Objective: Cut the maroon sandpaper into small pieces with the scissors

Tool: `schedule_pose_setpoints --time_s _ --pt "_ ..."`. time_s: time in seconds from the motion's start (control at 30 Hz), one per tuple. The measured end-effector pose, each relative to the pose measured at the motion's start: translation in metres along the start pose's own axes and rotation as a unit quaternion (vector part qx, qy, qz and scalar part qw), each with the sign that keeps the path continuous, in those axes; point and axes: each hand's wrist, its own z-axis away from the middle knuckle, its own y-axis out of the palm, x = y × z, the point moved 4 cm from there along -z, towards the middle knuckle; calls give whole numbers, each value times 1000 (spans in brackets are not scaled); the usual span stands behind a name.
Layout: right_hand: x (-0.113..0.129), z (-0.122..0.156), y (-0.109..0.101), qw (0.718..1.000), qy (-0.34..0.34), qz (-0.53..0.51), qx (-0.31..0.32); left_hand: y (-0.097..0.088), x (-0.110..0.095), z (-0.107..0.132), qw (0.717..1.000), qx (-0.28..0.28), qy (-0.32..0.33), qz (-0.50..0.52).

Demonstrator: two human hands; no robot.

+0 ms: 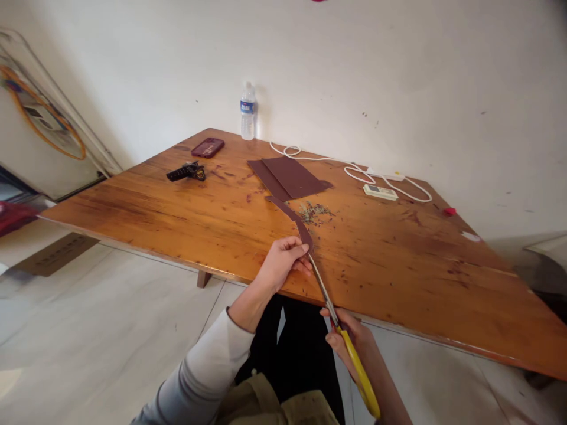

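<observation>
While my left fingers (297, 252) pinch a maroon strip (305, 232) over the surface (212, 218), my right fingers (335, 342) grasp yellow-handled scissors (350, 348), blades (322, 285) at the strip's near end.

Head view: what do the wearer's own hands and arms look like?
The left hand and right hand wear no gloves. A long sleeve covers the left arm, whitish at its end and grey-blue further up. The right forearm shows bare nearly to the bottom edge.
</observation>
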Motion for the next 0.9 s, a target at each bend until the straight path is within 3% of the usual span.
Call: schedule_pose_setpoints --time_s 0.3,0.6,0.9 --pt "5 2 -1 1000 -16 16 -15 0 -1 1 1000 -4 -3 4" --pt "2 4 4 1000 9 6 -15 0 0 0 1000 -4 -1 -3" --pt "5 10 5 1000 12 -26 -12 2 -3 2 999 -38 13 -4"
